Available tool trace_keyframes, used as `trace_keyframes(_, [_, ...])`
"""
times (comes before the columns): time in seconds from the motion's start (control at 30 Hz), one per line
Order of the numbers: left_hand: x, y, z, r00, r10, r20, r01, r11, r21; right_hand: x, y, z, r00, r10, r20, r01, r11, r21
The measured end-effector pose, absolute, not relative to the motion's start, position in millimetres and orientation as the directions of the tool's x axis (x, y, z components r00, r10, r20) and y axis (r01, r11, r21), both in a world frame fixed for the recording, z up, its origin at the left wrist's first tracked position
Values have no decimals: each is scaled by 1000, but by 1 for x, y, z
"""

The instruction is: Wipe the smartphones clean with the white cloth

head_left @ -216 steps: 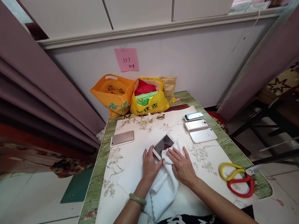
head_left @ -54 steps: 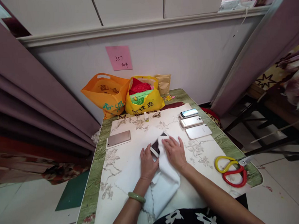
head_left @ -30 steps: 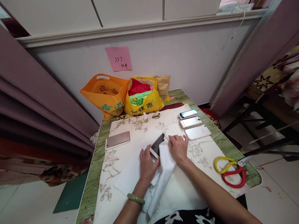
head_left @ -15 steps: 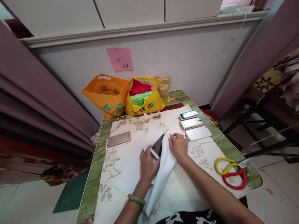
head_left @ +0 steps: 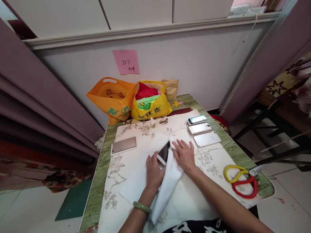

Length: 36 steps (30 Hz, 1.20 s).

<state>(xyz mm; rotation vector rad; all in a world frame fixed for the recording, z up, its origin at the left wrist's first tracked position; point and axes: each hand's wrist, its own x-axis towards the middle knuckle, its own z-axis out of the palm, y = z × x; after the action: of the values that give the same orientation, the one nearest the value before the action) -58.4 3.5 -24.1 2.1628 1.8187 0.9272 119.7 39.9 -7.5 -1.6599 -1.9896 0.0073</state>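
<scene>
A smartphone with a dark screen and white frame [head_left: 163, 152] lies tilted on a white cloth [head_left: 165, 195] in the middle of the table. My left hand [head_left: 154, 171] grips the phone's near end, thumb on the near side and fingers along the left edge. Part of the cloth is folded up over the phone's right side and covers it. My right hand [head_left: 184, 155] rests on that fold beside the phone, its fingers stretched out and apart. The fold's underside is hidden.
Right of my hands lie a white phone [head_left: 207, 139], a gold phone [head_left: 199, 128] and a blue-screened phone [head_left: 197, 120]. A rose-gold phone [head_left: 124, 145] lies left. Scissors [head_left: 241, 180] sit near the right edge. Bags [head_left: 152, 109], a small bottle [head_left: 152, 122] and a pink note [head_left: 125, 62] are behind.
My right hand's fingers have shifted slightly and spread flatter over the cloth fold. The left hand keeps its grip on the phone. The view has moved a little.
</scene>
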Motion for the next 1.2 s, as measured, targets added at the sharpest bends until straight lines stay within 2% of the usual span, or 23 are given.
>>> trace_keyframes(0.03, [-59, 4, -24, 67, 935, 347, 830, -246, 501, 119, 40, -7, -41, 916, 398, 921, 189, -340])
trace_keyframes(0.1, [-59, 4, -24, 75, 934, 348, 830, -252, 497, 111, 32, -7, -57, 913, 405, 920, 205, -333])
trace_keyframes(0.17, [-59, 3, -23, 79, 934, 348, 834, -253, 489, 101, 17, -8, -211, 883, 421, 879, 359, -313])
trace_keyframes(0.23, [-59, 2, -22, 80, 937, 340, 837, -249, 488, 97, 3, -11, -405, 790, 460, 778, 562, -280])
trace_keyframes(0.3, [-58, 1, -21, 77, 942, 328, 835, -241, 496, 104, 0, -14, -504, 717, 482, 697, 667, -264])
trace_keyframes(0.37, [-58, 1, -21, 72, 944, 322, 832, -235, 503, 119, 8, -15, -470, 746, 473, 726, 631, -275])
trace_keyframes(0.5, [-60, 5, -24, 72, 945, 318, 833, -233, 503, 138, 30, -11, -163, 914, 372, 917, 280, -285])
trace_keyframes(0.57, [-60, 5, -25, 75, 943, 325, 835, -237, 496, 130, 27, -7, -119, 933, 339, 946, 210, -247])
trace_keyframes(0.63, [-60, 5, -25, 76, 937, 342, 839, -245, 485, 114, 12, -3, -191, 921, 340, 939, 273, -211])
trace_keyframes(0.67, [-60, 4, -24, 79, 933, 351, 840, -252, 480, 106, 2, -1, -270, 897, 351, 910, 356, -210])
trace_keyframes(0.73, [-60, 2, -23, 90, 929, 360, 839, -265, 475, 96, -15, 2, -416, 824, 383, 819, 523, -235])
trace_keyframes(0.8, [-60, 0, -21, 91, 931, 354, 841, -262, 473, 98, -23, 3, -445, 800, 403, 773, 570, -279])
trace_keyframes(0.9, [-59, 0, -19, 82, 936, 341, 848, -246, 470, 121, -12, 1, -302, 854, 423, 833, 452, -319])
trace_keyframes(1.03, [-58, 1, -20, 83, 929, 360, 852, -253, 458, 147, 13, -3, -104, 913, 394, 924, 236, -302])
trace_keyframes(1.13, [-58, 1, -20, 84, 927, 365, 855, -256, 452, 144, 17, 0, -101, 910, 401, 905, 252, -344])
trace_keyframes(1.2, [-58, 2, -20, 84, 930, 358, 852, -253, 458, 137, 13, 6, -118, 903, 414, 847, 309, -433])
